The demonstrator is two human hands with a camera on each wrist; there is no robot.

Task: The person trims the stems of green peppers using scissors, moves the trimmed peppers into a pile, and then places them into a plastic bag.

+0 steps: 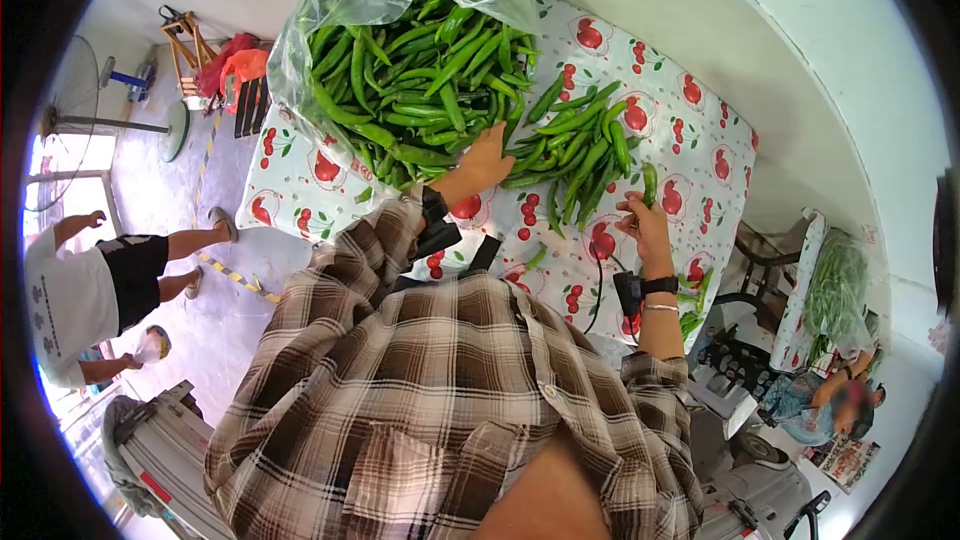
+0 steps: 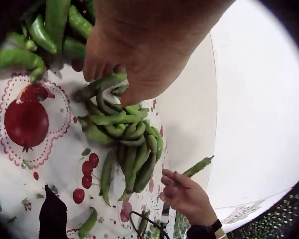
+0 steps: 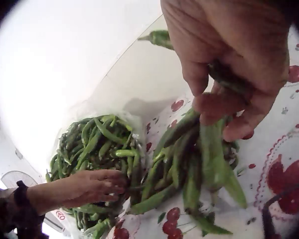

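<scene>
In the head view my left hand (image 1: 485, 162) is at the right edge of a big clear plastic bag (image 1: 290, 65) full of green chili peppers (image 1: 400, 90). Its fingers reach out over peppers between the bag and a loose pile (image 1: 585, 155) on the table. The left wrist view shows the left hand (image 2: 144, 55) with its fingertips right at a pepper. My right hand (image 1: 648, 230) holds one green chili pepper (image 1: 650, 183) at the pile's right side. That pepper (image 3: 159, 39) lies across the palm in the right wrist view, partly hidden by the fingers.
A cherry-patterned tablecloth (image 1: 715, 115) covers the table. More peppers (image 1: 692, 300) lie near its right front corner, and a stray one (image 1: 536, 257) near me. A person (image 1: 100, 290) stands left; another (image 1: 825, 410) is at the right, by another bag of green produce (image 1: 838, 285).
</scene>
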